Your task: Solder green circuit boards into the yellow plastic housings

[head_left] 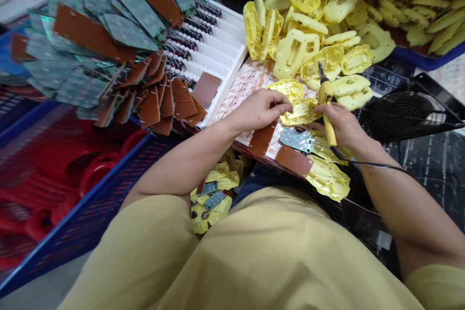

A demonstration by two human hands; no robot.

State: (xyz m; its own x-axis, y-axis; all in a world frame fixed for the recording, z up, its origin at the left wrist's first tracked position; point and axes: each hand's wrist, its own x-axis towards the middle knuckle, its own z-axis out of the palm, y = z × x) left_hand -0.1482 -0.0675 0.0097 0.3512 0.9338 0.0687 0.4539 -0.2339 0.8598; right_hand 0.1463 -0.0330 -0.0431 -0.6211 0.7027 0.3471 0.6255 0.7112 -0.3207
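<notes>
My left hand (259, 109) is closed on a flat yellow plastic shell (301, 112) in the middle of the work surface, fingers curled over its left edge. My right hand (339, 123) grips a yellow soldering iron (328, 106) like a pen, its dark tip pointing up and away above the shell; its black cord trails right. Just below the hands lie a small green circuit board (298, 139) and brown boards (293, 160). More yellow shells (329, 179) lie near my right wrist.
A heap of green and brown circuit boards (109, 34) fans out at the left beside a white slotted tray (221, 46). Yellow shells (312, 24) pile up behind, with a blue bin (428, 60) of them. A black fan (403, 116) sits right. A blue crate (83, 203) holds red parts.
</notes>
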